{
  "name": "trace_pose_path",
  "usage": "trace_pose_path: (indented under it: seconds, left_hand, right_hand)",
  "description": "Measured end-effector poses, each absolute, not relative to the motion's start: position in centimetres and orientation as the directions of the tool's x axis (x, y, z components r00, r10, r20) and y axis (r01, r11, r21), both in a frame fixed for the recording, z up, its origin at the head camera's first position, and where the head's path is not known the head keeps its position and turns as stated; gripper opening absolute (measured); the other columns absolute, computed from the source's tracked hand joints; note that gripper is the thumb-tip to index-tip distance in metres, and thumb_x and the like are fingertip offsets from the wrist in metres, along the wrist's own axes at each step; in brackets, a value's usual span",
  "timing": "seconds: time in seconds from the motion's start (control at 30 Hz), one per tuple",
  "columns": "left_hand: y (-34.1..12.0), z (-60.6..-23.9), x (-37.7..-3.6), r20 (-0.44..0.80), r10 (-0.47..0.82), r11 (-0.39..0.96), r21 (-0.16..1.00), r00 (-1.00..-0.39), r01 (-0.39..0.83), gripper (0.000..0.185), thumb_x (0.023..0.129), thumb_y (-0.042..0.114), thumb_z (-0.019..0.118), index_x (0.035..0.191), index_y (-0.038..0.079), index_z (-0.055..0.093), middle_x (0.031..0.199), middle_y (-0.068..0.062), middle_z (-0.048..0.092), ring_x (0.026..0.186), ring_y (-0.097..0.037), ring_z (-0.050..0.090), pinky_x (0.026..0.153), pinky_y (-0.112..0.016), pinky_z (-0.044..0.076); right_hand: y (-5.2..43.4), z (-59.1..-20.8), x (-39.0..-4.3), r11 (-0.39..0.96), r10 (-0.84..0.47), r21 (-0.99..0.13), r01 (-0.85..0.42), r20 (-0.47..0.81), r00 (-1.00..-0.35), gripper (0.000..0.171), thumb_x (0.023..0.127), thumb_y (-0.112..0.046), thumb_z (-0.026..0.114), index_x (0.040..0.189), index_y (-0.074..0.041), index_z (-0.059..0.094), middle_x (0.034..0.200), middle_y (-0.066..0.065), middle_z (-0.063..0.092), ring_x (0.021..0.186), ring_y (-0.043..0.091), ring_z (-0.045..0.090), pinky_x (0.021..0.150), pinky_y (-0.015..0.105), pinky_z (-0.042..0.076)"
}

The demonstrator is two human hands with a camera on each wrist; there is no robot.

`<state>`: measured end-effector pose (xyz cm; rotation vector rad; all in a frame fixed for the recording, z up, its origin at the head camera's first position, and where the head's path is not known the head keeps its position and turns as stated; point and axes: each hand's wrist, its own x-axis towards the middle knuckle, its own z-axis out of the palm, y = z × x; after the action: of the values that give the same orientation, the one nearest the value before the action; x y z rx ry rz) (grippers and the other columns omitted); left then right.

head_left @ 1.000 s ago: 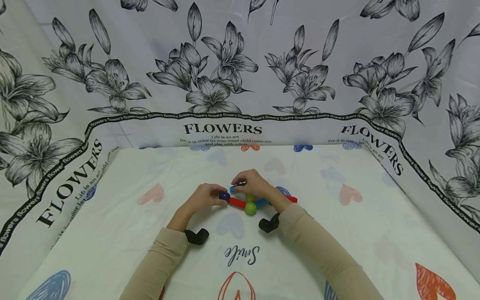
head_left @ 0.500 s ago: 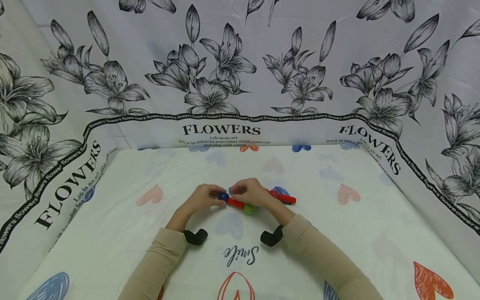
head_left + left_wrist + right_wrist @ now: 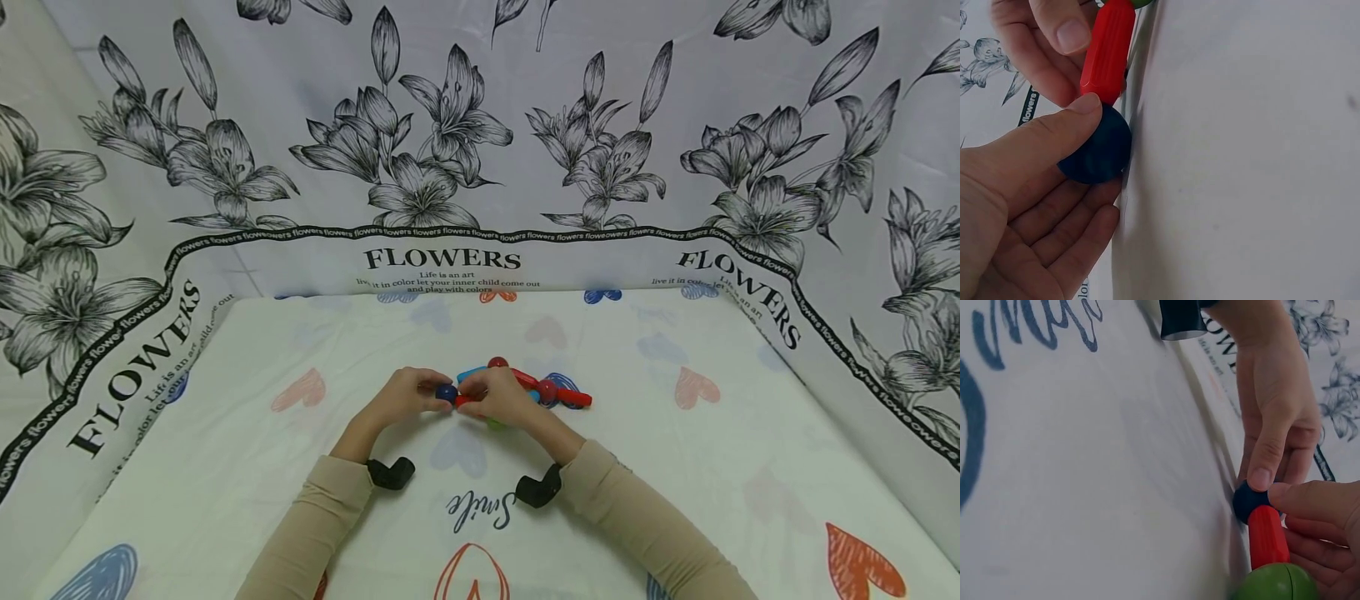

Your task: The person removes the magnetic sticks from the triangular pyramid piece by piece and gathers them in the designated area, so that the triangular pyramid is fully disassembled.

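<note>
My left hand [image 3: 405, 394] holds a dark blue ball [image 3: 1097, 150] between thumb and fingers. A short red rod [image 3: 1109, 53] joins that ball, and a green ball [image 3: 1279, 584] sits at the rod's other end. My right hand [image 3: 506, 398] pinches the red rod close to the blue ball, its thumb right at the joint in the right wrist view. Behind the right hand, a light blue rod [image 3: 470, 375] reaches left from a red ball [image 3: 497, 363]. Much of the linked toy is hidden behind the right hand.
Another red ball [image 3: 547, 391] with a red rod [image 3: 576, 399] extends to the right of the right hand. Black wrist devices [image 3: 392, 474] sit on both wrists. A white cloth [image 3: 360, 533] printed with hearts covers the table; a flower-printed curtain [image 3: 337, 92] rises behind and at the sides.
My right hand has let go of the light blue rod and come down toward me onto the red rod. My left hand stays on the blue ball.
</note>
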<state>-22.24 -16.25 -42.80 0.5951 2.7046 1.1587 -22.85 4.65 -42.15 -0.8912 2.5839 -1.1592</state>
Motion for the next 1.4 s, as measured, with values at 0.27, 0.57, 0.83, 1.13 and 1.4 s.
trace_pose_path:
  seconds: [0.27, 0.57, 0.83, 1.13, 1.4]
  left_hand:
    - [-16.4, -42.7, -22.2, 0.028, 0.419, 0.608, 0.734, -0.908, 0.303, 0.040, 0.081, 0.016, 0.077, 0.115, -0.002, 0.067, 0.115, -0.022, 0.069, 0.105, -0.032, 0.069, 0.091, -0.041, 0.057]
    - [-16.3, -42.5, -22.2, 0.024, 0.423, 0.604, 0.738, -0.906, 0.302, 0.040, 0.081, 0.016, 0.077, 0.116, -0.002, 0.067, 0.114, -0.022, 0.070, 0.103, -0.031, 0.070, 0.089, -0.040, 0.058]
    - [-17.1, -42.5, -22.5, 0.073, 0.385, 0.651, 0.686, -0.920, 0.327, 0.038, 0.083, 0.012, 0.074, 0.117, -0.003, 0.066, 0.118, -0.023, 0.068, 0.105, -0.034, 0.068, 0.092, -0.043, 0.056]
    - [-17.4, -42.5, -23.0, 0.084, 0.360, 0.645, 0.697, -0.929, 0.313, 0.041, 0.083, 0.012, 0.074, 0.119, -0.005, 0.064, 0.121, -0.024, 0.066, 0.109, -0.037, 0.067, 0.095, -0.044, 0.055]
    - [-16.5, -42.7, -24.5, 0.099, 0.343, 0.634, 0.709, -0.934, 0.308, 0.042, 0.083, 0.014, 0.074, 0.120, -0.003, 0.064, 0.123, -0.021, 0.066, 0.113, -0.035, 0.065, 0.098, -0.042, 0.054]
  right_hand:
    - [4.2, -42.5, -22.7, 0.564, -0.574, -0.681, -0.467, 0.083, -0.814, 0.026, 0.083, -0.011, 0.074, 0.108, -0.002, 0.072, 0.103, 0.012, 0.075, 0.095, 0.021, 0.070, 0.083, 0.029, 0.059]
    - [4.3, -42.2, -22.5, 0.562, -0.574, -0.694, -0.451, 0.066, -0.816, 0.025, 0.085, -0.009, 0.072, 0.109, -0.001, 0.072, 0.103, 0.013, 0.075, 0.094, 0.022, 0.070, 0.083, 0.030, 0.059]
    - [4.6, -42.2, -21.9, 0.581, -0.579, -0.685, -0.439, 0.031, -0.815, 0.025, 0.085, -0.012, 0.072, 0.109, -0.005, 0.072, 0.105, 0.009, 0.075, 0.093, 0.018, 0.068, 0.082, 0.028, 0.059]
    - [5.1, -42.2, -21.4, 0.571, -0.576, -0.696, -0.435, 0.038, -0.817, 0.027, 0.085, -0.012, 0.072, 0.111, -0.004, 0.071, 0.106, 0.010, 0.075, 0.094, 0.019, 0.069, 0.083, 0.029, 0.060]
    - [5.1, -42.1, -21.1, 0.551, -0.582, -0.703, -0.450, 0.063, -0.811, 0.027, 0.084, -0.011, 0.073, 0.110, -0.003, 0.071, 0.106, 0.011, 0.075, 0.095, 0.021, 0.070, 0.084, 0.031, 0.060]
